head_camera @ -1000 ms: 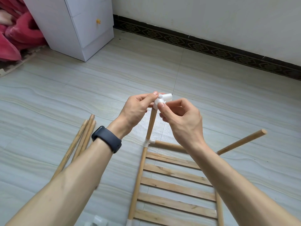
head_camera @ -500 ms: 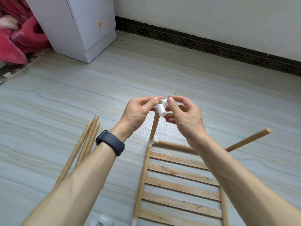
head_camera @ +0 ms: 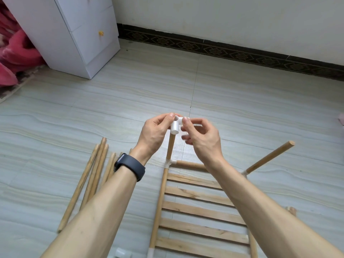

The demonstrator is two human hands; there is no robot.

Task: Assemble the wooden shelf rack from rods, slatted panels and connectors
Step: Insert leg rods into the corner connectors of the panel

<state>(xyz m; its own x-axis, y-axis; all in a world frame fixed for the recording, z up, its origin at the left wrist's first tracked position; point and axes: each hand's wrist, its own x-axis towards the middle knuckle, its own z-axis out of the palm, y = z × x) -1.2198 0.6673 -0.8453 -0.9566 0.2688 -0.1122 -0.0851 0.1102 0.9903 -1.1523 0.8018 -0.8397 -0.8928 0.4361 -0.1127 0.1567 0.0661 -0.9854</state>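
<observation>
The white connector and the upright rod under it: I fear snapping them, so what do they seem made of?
The white connector is probably plastic: uniformly white, smooth, moulded tube shape. The upright rod looks like wood: light tan with faint grain streaks, matte, seemingly unvarnished.

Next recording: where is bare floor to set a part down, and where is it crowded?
Free: broad tiles bordered by the skirting, the white cabinet and the white connector; also floor right of the slanted rod. Crowded: loose rods on the left, slatted panel below centre.

Both hands (head_camera: pixel 154 135) pinch white connector (head_camera: pixel 176 126) atop upright rod (head_camera: pixel 170 148).
</observation>
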